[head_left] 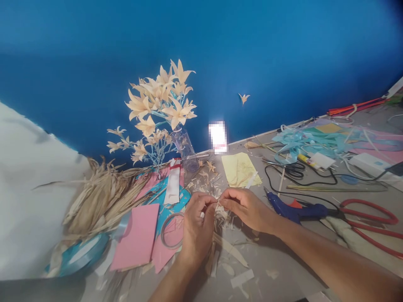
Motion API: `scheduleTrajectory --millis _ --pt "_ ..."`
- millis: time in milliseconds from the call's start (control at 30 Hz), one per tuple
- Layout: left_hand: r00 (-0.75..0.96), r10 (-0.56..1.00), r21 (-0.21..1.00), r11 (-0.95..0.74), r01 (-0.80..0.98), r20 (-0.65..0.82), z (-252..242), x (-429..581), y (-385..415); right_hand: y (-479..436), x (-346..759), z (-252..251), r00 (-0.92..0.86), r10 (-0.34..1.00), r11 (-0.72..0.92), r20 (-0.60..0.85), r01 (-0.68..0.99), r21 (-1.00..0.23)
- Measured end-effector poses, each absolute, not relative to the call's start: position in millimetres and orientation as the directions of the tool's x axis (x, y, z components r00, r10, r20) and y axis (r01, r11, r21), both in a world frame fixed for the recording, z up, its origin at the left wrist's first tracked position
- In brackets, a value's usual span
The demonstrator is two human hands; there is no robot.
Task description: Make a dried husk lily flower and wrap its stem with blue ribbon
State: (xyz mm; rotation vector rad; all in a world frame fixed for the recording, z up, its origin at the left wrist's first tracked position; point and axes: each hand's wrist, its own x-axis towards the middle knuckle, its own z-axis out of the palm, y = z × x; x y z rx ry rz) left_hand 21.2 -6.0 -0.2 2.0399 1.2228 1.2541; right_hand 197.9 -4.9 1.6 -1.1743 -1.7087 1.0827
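In the head view, both hands meet over the table. The left hand and right hand each pinch a straw piece with thumb and fingertips closed on it, just above a heap of scraps. A tape ring and pink paper lie left of the left hand. A blue glue gun lies just right of the right hand, with red scissors beyond. Dried leaves and a bottle of flowers stand by the wall.
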Motion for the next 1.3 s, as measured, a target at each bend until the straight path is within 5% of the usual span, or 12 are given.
scheduleTrajectory --millis 700,833,1300 --pt "0.153 0.963 0.953 -0.247 0.177 0.221 -14 21 0 -9 196 2 -0.283 0.958 0.129 0.055 0.250 -0.960" --pt "0.033 0.986 0.980 -0.163 0.114 0.161 -10 24 -2 -8 194 3 -0.238 0.968 0.135 0.080 0.227 -0.964" --pt "0.154 0.975 0.933 -0.199 0.301 0.158 -8 21 -6 -9 192 3 -0.225 0.969 0.171 0.104 0.302 -0.938"
